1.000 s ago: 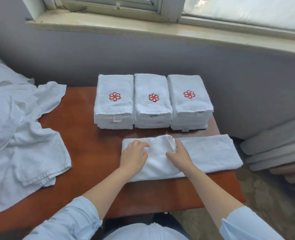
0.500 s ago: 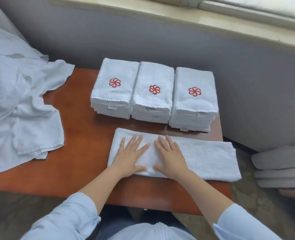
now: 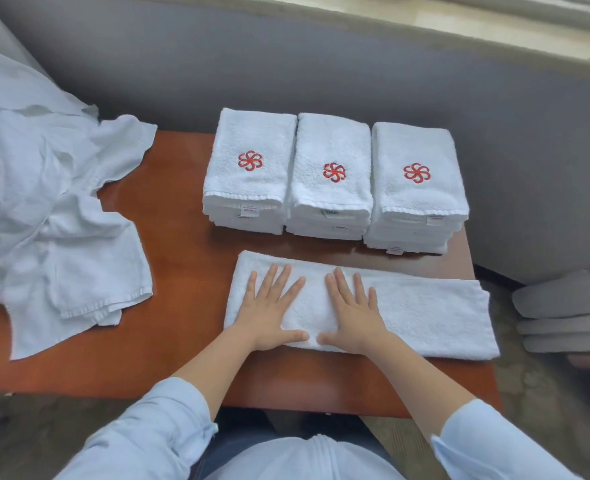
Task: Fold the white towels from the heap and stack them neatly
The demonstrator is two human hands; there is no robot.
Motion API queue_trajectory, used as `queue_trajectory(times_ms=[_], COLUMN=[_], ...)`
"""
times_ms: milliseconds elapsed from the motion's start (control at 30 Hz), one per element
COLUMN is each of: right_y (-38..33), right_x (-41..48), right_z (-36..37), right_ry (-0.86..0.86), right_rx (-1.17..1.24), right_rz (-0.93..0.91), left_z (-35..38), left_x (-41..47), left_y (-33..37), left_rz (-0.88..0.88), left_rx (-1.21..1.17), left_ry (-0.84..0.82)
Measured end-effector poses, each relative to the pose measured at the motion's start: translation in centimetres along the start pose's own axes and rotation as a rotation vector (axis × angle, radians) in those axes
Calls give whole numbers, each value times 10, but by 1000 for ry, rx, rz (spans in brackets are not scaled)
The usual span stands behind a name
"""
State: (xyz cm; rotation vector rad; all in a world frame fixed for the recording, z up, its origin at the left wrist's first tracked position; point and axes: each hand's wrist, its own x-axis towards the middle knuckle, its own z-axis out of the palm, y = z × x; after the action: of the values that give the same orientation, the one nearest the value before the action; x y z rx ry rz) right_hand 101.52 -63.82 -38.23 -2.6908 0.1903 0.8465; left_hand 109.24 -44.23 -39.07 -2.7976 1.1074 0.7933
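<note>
A white towel [image 3: 432,313] lies as a long folded strip across the front of the brown table [image 3: 189,341]. Its left end is doubled over. My left hand [image 3: 269,310] and my right hand [image 3: 352,313] press flat on that doubled part, side by side, fingers straight and spread. Behind the strip stand three stacks of folded white towels with red flower logos: left stack [image 3: 252,171], middle stack [image 3: 331,178], right stack [image 3: 418,188]. The heap of unfolded white towels [image 3: 44,209] covers the table's left side.
A grey wall [image 3: 321,71] runs behind the table, with a window sill above. Grey rolled or stacked items [image 3: 567,313] lie on the floor to the right. The towel strip's right end reaches the table's right edge.
One second ago both hands gripped the towel's folded end with curled fingers. They have since flattened and now press it down. The camera has tilted lower.
</note>
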Motion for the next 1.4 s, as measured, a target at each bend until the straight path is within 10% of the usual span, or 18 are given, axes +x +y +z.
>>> queue_trajectory(times_ms=[500,1200,1400], right_y=[-128,34,75], right_x=[26,-72,-79], right_z=[25,7,5], right_ry=[61,337,356], right_rx=[40,343,823], right_rz=[-2,426,498], left_z=[4,-22,-21], left_x=[-54,-6,14], left_y=[-118,74,125], left_rz=[-35,199,100], left_rx=[16,-139,-449], left_ry=[-30,1,12])
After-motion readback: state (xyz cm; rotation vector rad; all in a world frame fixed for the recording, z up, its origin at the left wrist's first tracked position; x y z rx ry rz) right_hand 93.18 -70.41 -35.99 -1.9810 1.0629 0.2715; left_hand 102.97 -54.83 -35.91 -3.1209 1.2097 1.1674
